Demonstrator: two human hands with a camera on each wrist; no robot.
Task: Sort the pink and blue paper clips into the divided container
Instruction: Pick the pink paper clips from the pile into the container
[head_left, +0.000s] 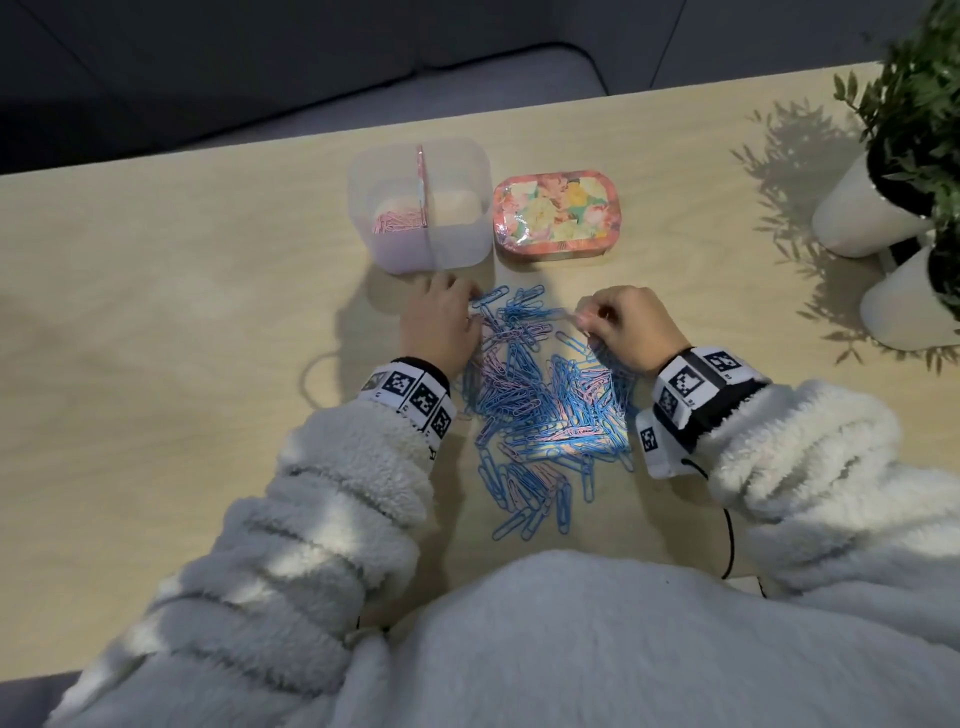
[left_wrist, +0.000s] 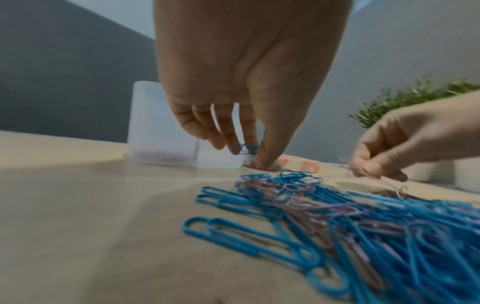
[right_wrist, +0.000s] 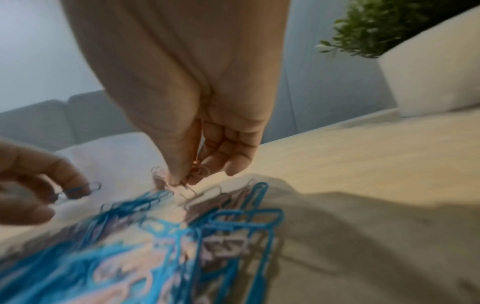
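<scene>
A heap of blue and pink paper clips (head_left: 540, 400) lies on the wooden table between my hands. My left hand (head_left: 441, 322) hovers at the heap's far left edge and pinches a blue clip (left_wrist: 244, 149) between thumb and fingers. My right hand (head_left: 618, 325) at the heap's far right pinches several pink clips (right_wrist: 189, 176), just above the pile. The clear divided container (head_left: 363, 179) stands beyond the left hand; pink clips (head_left: 397, 221) lie in its left compartment, and the right compartment looks bare.
A floral tin lid (head_left: 550, 213) lies right of the container. Two white plant pots (head_left: 872, 208) with green foliage stand at the table's right edge. A black cable (head_left: 730, 545) runs from my right wrist. The table's far edge lies behind the container.
</scene>
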